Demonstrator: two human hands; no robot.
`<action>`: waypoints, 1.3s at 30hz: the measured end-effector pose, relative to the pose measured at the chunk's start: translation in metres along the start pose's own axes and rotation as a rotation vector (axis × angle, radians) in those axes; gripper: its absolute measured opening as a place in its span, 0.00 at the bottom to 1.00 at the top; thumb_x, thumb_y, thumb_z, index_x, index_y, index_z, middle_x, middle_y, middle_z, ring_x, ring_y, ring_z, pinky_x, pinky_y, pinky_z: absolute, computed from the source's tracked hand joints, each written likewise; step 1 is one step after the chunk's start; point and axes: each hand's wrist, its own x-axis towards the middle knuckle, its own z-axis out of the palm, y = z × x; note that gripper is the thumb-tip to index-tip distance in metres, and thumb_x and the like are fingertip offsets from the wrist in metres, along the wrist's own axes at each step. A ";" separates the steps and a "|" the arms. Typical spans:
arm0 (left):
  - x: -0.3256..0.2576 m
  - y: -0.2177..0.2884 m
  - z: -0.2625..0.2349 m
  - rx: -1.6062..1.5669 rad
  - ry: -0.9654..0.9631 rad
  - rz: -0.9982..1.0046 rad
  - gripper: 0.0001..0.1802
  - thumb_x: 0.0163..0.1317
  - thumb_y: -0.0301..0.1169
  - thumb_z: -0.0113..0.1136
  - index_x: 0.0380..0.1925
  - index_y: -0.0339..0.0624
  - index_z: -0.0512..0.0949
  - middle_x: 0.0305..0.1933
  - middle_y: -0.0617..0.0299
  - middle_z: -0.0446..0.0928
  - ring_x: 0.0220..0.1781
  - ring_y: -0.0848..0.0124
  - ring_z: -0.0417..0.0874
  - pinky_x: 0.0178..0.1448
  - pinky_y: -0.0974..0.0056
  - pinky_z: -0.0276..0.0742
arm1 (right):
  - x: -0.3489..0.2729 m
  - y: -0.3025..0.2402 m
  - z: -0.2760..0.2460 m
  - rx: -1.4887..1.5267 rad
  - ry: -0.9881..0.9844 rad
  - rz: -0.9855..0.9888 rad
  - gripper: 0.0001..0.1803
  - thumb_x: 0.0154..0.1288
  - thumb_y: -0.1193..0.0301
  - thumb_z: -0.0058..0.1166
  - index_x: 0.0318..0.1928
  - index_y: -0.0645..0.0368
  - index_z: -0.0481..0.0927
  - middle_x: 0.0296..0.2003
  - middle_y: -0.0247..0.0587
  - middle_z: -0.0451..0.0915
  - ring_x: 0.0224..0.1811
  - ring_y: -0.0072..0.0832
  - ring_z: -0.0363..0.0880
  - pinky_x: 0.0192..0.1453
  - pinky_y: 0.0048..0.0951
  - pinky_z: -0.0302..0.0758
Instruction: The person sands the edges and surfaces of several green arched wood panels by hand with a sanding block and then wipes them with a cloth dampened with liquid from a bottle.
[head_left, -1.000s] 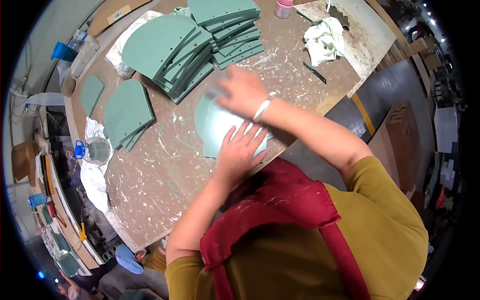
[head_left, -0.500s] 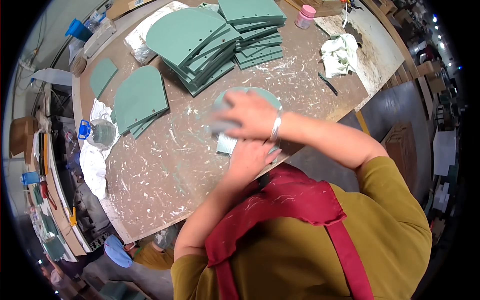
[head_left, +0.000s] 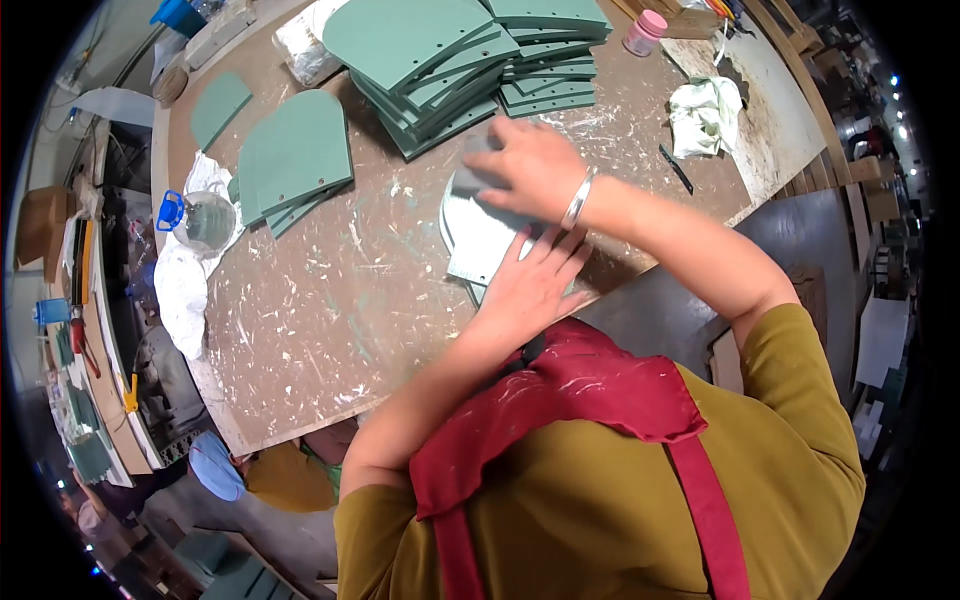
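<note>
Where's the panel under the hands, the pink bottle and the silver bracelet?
Panel (head_left: 488, 242): head view, shiny top face.
Pink bottle (head_left: 641, 38): head view, its body.
Silver bracelet (head_left: 578, 199): head view, outer band.

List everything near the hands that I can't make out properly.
Head view:
Grey thing: full shape, covered by the right hand.
Green board: part of its surface, hidden by the left hand and right hand.
Board stack: far end, cut off by the picture's upper edge.
</note>
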 end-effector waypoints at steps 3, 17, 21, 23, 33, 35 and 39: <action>-0.005 0.000 0.018 0.224 0.024 -0.029 0.43 0.68 0.59 0.42 0.76 0.49 0.49 0.80 0.60 0.48 0.81 0.58 0.47 0.81 0.45 0.38 | -0.006 -0.071 0.017 -0.177 -0.219 -0.309 0.20 0.56 0.57 0.61 0.50 0.45 0.82 0.48 0.46 0.74 0.48 0.45 0.77 0.48 0.46 0.77; 0.003 0.002 -0.005 0.092 -0.034 -0.027 0.35 0.69 0.53 0.46 0.72 0.50 0.61 0.75 0.61 0.60 0.77 0.60 0.55 0.78 0.43 0.43 | -0.003 0.025 0.007 0.039 0.154 0.290 0.22 0.58 0.54 0.59 0.50 0.49 0.84 0.42 0.48 0.76 0.47 0.45 0.77 0.50 0.40 0.76; 0.004 0.003 0.004 0.091 -0.027 -0.059 0.33 0.68 0.50 0.48 0.70 0.50 0.63 0.75 0.62 0.59 0.78 0.59 0.54 0.77 0.43 0.45 | -0.006 -0.009 -0.006 -0.055 0.023 0.181 0.25 0.58 0.52 0.59 0.55 0.46 0.82 0.47 0.47 0.74 0.54 0.42 0.75 0.55 0.42 0.74; 0.004 0.008 -0.003 0.097 -0.065 -0.101 0.33 0.67 0.49 0.51 0.70 0.51 0.65 0.75 0.62 0.60 0.77 0.59 0.56 0.76 0.42 0.48 | -0.017 -0.004 0.011 0.025 0.113 0.198 0.25 0.59 0.52 0.58 0.55 0.46 0.82 0.46 0.47 0.75 0.51 0.44 0.77 0.54 0.41 0.75; 0.022 -0.032 -0.032 -0.181 0.129 -0.242 0.34 0.67 0.45 0.55 0.70 0.46 0.63 0.77 0.58 0.57 0.77 0.52 0.55 0.75 0.42 0.50 | -0.087 0.084 0.009 0.511 0.350 0.443 0.29 0.62 0.50 0.59 0.61 0.46 0.79 0.50 0.53 0.75 0.55 0.47 0.77 0.61 0.38 0.73; 0.040 -0.051 -0.046 0.060 0.158 -0.228 0.35 0.68 0.45 0.54 0.71 0.44 0.61 0.77 0.56 0.56 0.78 0.51 0.55 0.75 0.42 0.50 | -0.079 0.070 0.016 0.476 0.277 0.378 0.29 0.63 0.54 0.61 0.61 0.53 0.77 0.52 0.51 0.75 0.55 0.45 0.76 0.60 0.37 0.73; 0.042 -0.069 -0.035 0.028 0.133 -0.314 0.35 0.67 0.45 0.56 0.71 0.44 0.61 0.75 0.54 0.59 0.75 0.50 0.58 0.73 0.41 0.54 | -0.102 0.118 0.021 0.210 0.323 0.664 0.28 0.58 0.52 0.61 0.58 0.45 0.80 0.45 0.51 0.76 0.47 0.48 0.77 0.54 0.40 0.74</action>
